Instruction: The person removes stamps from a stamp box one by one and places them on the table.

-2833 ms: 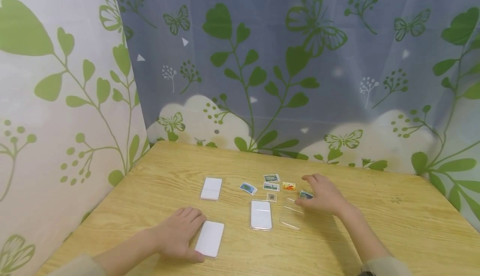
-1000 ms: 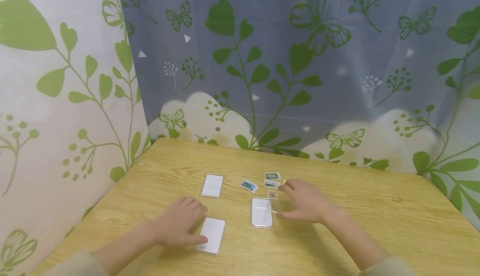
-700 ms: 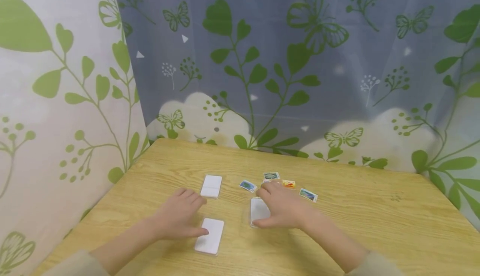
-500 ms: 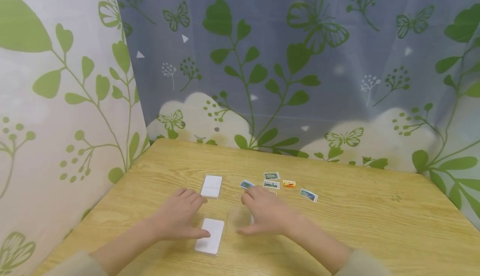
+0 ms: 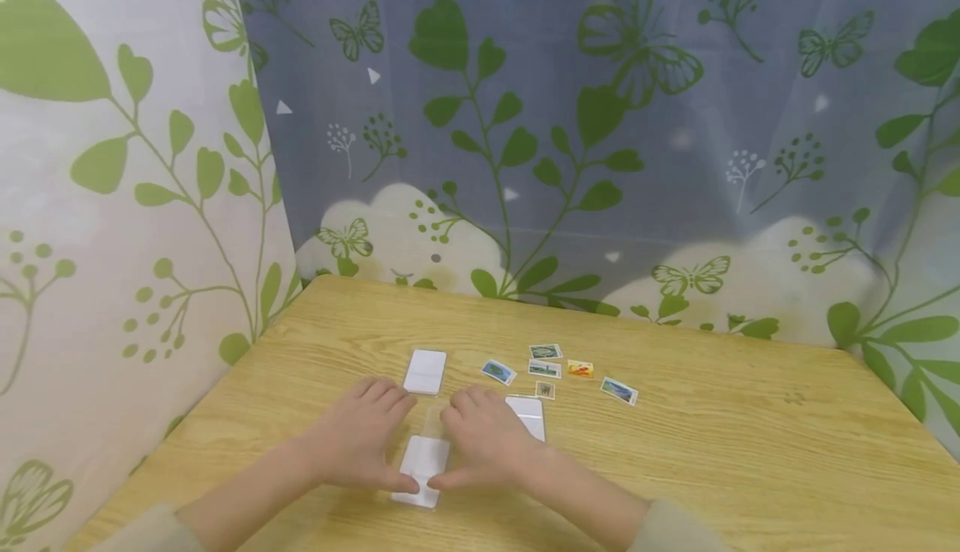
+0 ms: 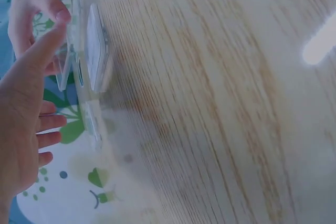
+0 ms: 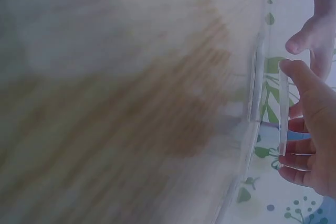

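Observation:
Between the thumb and fingertips of my right hand (image 5: 491,439) is a clear plastic cover (image 7: 284,114), gripped along its edges above the table. Below it a flat clear box filled with white (image 5: 422,460) lies at the front left; the cover overlaps it in the head view. Beside that box my left hand (image 5: 356,435) hovers with extended fingers, holding nothing. Its thumb comes close to the right thumb in the left wrist view. Another white-filled box (image 5: 527,414) lies partly hidden behind my right hand, and a third white-filled box (image 5: 425,371) sits farther back on the left.
Several postage stamps lie loose beyond the right hand, among them a blue stamp (image 5: 498,372), a yellow-red stamp (image 5: 581,368) and a blue-green stamp (image 5: 619,390). The wooden table (image 5: 712,435) ends at a curtain printed with leaves (image 5: 517,152).
My right hand has picked up the clear cover from the right, beside the stamps, and carried it leftward over the front-left box. The left hand has lifted slightly off that box's edge.

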`<state>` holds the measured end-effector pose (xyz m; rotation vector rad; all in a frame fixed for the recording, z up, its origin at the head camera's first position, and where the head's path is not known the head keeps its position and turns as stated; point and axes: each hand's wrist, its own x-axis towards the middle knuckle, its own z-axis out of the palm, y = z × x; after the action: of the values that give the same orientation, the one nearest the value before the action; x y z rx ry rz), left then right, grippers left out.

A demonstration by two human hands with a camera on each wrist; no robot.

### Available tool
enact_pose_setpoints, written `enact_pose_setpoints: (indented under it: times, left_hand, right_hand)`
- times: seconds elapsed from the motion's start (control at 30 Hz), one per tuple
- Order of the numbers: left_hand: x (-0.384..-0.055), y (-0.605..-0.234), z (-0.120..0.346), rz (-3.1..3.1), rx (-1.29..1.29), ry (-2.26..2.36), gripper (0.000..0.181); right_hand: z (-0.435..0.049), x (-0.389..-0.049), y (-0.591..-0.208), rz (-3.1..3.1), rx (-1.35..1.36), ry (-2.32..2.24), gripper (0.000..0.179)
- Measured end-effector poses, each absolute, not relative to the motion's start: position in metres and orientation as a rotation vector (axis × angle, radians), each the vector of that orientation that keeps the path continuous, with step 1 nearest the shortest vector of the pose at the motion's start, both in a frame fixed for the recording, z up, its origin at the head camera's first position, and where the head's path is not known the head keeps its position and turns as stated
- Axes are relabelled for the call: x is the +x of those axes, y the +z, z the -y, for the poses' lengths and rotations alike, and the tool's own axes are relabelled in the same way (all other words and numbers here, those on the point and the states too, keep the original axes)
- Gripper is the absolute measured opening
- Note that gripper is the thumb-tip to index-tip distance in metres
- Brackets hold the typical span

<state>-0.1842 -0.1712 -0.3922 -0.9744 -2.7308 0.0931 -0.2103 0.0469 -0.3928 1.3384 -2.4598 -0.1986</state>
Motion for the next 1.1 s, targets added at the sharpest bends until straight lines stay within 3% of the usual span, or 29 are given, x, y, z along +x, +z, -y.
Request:
enact_pose_setpoints:
  times: [0.63,1.1]
  left_hand:
    - [-0.181,-0.393,0.173,2.708,-1.062,0.122,0.097]
    - [-0.183,-0.397,0.173,2.677,-1.103,0.129,0.089]
  right_hand:
    - [-0.031,-0.202,-0.397,2.335,1.378,-0.146,0.061]
    - [-0.033,-0.198,-0.397,2.530,1.395,-0.051,0.074]
